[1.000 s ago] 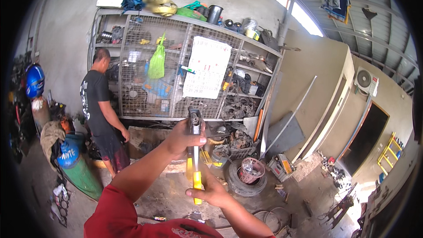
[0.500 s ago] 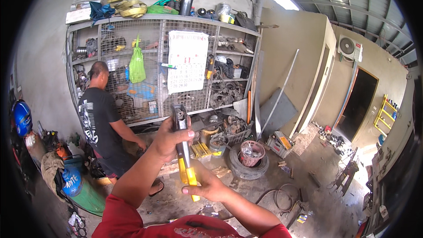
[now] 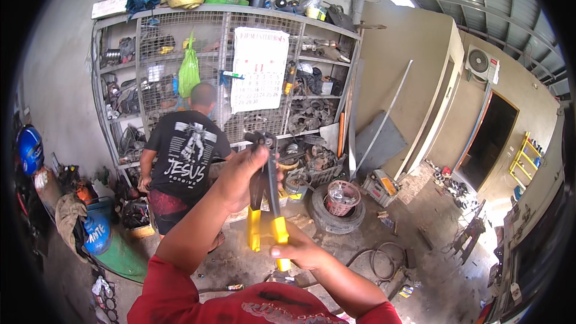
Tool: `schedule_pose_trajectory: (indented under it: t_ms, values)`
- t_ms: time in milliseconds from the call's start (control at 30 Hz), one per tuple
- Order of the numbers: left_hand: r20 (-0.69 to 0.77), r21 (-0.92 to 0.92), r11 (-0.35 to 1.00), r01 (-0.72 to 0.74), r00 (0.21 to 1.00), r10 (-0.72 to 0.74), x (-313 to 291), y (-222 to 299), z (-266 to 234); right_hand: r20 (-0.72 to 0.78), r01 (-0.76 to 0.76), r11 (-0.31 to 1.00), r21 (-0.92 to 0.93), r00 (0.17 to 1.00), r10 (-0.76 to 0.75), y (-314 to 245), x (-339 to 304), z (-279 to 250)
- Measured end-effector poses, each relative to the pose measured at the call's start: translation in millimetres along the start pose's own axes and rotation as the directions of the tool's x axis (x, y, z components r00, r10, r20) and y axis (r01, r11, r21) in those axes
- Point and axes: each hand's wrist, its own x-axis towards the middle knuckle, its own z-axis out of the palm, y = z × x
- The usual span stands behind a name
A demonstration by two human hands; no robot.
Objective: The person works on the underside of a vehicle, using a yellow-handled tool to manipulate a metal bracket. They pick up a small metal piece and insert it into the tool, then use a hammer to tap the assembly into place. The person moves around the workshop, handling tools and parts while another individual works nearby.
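Note:
In front of my chest I hold a pliers-like hand tool (image 3: pixel 273 195) upright. It has a dark metal head, two dark arms and yellow grips, which stand slightly apart. My left hand (image 3: pixel 239 181) is closed round the upper part below the head, its thumb close to the head. Lower down, my right hand (image 3: pixel 303 252) is closed on the right-hand yellow grip, thumb lying across it. Most of the right fingers are behind the grip. The exact kind of tool is not plain.
A co-worker (image 3: pixel 186 150) in a dark shirt stands ahead left at a wire-mesh shelf unit (image 3: pixel 225 18). A tire (image 3: pixel 319 219) holding a red basket (image 3: pixel 342 204) lies ahead right, near a coiled hose (image 3: pixel 384 273). A green cylinder (image 3: pixel 123 264) lies at left.
The tool's yellow grips have spread further apart, and the tool and both hands have shifted slightly right in view. The co-worker has moved right and turned their back to me.

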Motion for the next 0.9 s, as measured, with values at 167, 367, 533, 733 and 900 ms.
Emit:
schedule_pose_trajectory:
  t_ms: [167, 367, 533, 733, 900]
  values:
    - [-0.036, -0.128, 0.987, 0.095, 0.994, -0.1, 5, -5, 6, -0.011, 0.071, 0.948, 0.311, 0.997, -0.071, -2, -12, 13]
    - [-0.036, -0.213, 0.956, 0.2, 0.977, -0.213, 14, -16, -17, 0.048, -0.034, 0.879, 0.475, 0.999, 0.013, -51, -18, 28]
    - [-0.263, -0.121, 0.958, 0.259, 0.922, -0.283, 23, -33, -29, -0.159, 0.032, 0.902, 0.43, 0.986, 0.041, -90, -16, 17]
    - [-0.328, -0.326, 0.942, 0.079, 0.925, -0.192, 24, -55, -26, -0.479, 0.171, 0.981, 0.087, 0.871, -0.11, -128, -16, -1]
    - [-0.105, -0.702, 0.701, 0.122, 0.956, -0.272, 28, -67, -50, -0.493, 0.17, 0.893, -0.416, 0.783, -0.379, -148, -20, -16]
